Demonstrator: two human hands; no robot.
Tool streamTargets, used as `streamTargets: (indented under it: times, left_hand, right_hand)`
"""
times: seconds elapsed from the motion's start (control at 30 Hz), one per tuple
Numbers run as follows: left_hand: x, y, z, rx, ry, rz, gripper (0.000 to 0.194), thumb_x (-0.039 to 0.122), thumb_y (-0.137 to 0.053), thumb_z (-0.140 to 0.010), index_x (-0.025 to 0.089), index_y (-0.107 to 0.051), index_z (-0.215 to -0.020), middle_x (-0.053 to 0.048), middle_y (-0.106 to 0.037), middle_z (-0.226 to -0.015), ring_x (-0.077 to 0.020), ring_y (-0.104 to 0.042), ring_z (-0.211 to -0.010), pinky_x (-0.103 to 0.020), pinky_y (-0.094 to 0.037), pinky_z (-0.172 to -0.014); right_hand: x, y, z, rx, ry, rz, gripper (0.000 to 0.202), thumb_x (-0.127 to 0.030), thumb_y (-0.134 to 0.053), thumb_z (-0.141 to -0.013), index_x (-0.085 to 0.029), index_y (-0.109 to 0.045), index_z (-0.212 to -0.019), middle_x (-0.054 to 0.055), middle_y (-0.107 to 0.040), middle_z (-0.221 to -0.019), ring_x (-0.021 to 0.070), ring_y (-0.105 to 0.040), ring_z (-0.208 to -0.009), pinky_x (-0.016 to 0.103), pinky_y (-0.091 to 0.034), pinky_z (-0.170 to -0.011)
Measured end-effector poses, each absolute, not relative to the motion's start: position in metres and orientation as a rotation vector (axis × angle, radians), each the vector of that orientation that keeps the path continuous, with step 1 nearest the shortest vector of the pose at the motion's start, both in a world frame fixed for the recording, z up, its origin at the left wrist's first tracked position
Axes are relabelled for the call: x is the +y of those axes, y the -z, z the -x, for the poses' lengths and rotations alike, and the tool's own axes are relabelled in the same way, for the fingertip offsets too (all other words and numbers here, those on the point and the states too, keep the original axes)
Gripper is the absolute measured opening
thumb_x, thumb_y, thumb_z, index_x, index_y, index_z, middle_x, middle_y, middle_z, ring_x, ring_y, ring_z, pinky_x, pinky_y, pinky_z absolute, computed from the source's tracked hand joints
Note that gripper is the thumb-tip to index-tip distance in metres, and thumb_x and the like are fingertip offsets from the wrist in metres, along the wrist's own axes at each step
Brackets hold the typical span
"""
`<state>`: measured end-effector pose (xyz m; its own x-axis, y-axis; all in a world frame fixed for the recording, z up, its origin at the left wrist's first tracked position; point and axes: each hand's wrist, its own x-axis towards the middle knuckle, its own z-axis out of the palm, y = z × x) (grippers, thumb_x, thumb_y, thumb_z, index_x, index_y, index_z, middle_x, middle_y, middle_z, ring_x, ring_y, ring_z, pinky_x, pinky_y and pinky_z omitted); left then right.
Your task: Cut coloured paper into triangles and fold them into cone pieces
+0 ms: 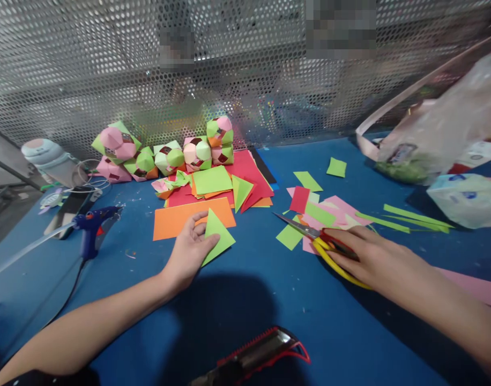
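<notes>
Between the thumb and fingers of my left hand (191, 249) is a green paper triangle (221, 234), held just above the blue table. Behind it lies an orange paper sheet (167, 225). My right hand (368, 254) grips scissors (337, 262) with yellow and red handles; the blades look closed and point left over paper scraps. Around the blades are a green piece (289, 237), a red piece (299, 199) and pink pieces (337, 206). Past the left hand, green squares (211, 180) and folded triangles (241, 191) rest on red sheets (249, 163).
Folded paper balls (169, 158) line the perforated metal screen (249, 91). A blue glue gun (88, 236) with its cord stands left, near a bottle (54, 158). In front is a utility knife (257, 356). Green strips (418, 217), a tissue pack (466, 198) and a plastic bag (446, 128) are right.
</notes>
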<state>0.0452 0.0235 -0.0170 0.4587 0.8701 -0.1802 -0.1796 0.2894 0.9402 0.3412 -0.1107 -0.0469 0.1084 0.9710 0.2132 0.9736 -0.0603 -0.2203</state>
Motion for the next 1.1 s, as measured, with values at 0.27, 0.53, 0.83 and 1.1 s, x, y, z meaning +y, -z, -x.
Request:
streamTargets:
  times: [0.27, 0.53, 0.83, 1.1]
  left_hand:
    - [0.016, 0.017, -0.045, 0.801, -0.76, -1.038, 0.052, 0.02, -0.071, -0.073, 0.021, -0.044, -0.117, -0.004, -0.065, -0.097, -0.0141, -0.064, -0.08, -0.026, -0.05, -0.072]
    - [0.002, 0.014, -0.043, 0.728, -0.666, -1.124, 0.046, 0.023, -0.069, -0.075, 0.019, -0.046, -0.115, -0.01, -0.065, -0.11, -0.0203, -0.062, -0.102, -0.031, -0.048, -0.087]
    - [0.013, 0.022, -0.045, 0.844, -0.789, -1.063, 0.04, 0.019, -0.064, -0.076, 0.017, -0.044, -0.111, -0.01, -0.056, -0.107, -0.0188, -0.062, -0.088, -0.034, -0.055, -0.071]
    - [0.028, 0.02, -0.034, 0.823, -0.674, -1.565, 0.024, 0.029, -0.056, -0.083, 0.017, -0.055, -0.103, -0.011, -0.061, -0.104, -0.0204, -0.062, -0.092, -0.037, -0.052, -0.08]
  right_hand:
    - [-0.095, 0.013, -0.29, -1.774, -0.563, 1.949, 0.034, -0.05, -0.047, -0.086, -0.025, -0.065, -0.099, 0.006, -0.068, -0.092, 0.0213, -0.064, -0.079, 0.033, -0.051, -0.067]
    - [-0.053, 0.009, -0.219, -1.597, -1.234, 1.543, 0.022, -0.038, -0.054, -0.082, -0.018, -0.058, -0.073, -0.005, -0.049, -0.061, 0.0093, -0.045, -0.054, 0.022, -0.036, -0.051]
    - [0.047, -0.013, -0.253, -1.674, -0.678, 1.786, 0.022, -0.026, -0.047, -0.079, -0.018, -0.053, -0.059, -0.003, -0.051, -0.051, 0.0095, -0.044, -0.046, 0.023, -0.032, -0.047]
    - [0.064, -0.019, -0.282, -1.762, -0.283, 1.894, 0.027, -0.035, -0.047, -0.083, -0.016, -0.065, -0.078, 0.006, -0.066, -0.069, 0.017, -0.056, -0.059, 0.028, -0.037, -0.055]
